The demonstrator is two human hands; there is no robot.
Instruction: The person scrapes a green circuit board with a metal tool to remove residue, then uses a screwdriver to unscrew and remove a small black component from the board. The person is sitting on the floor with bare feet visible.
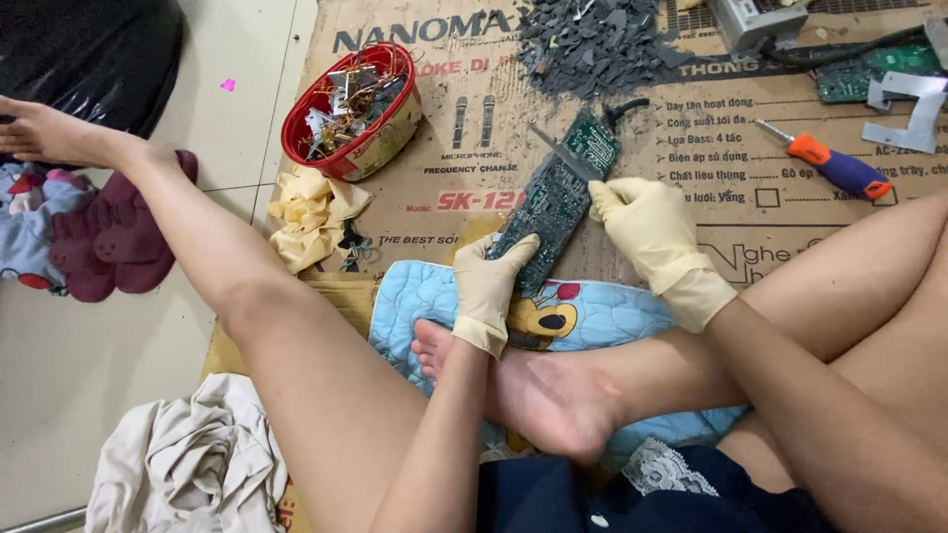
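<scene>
A long dark green circuit board (555, 197) stands tilted on flattened cardboard (691, 188). My left hand (491, 281), in a cream rubber glove, grips the board's near lower end. My right hand (642, 227), gloved the same way, holds a flat metal blade (561, 153) pressed against the board's upper part. A black cable stub (624, 109) sticks out of the board's far end. Both hands work just above my crossed bare foot (533, 385).
A red-rimmed tub (352, 111) of metal scraps and wires stands at the left. A heap of grey chips (592, 39) lies beyond the board. An orange-and-blue screwdriver (829, 163), metal brackets (913, 109), another board (874, 69), yellow gloves (311, 212), and a blue cushion (583, 316) surround me.
</scene>
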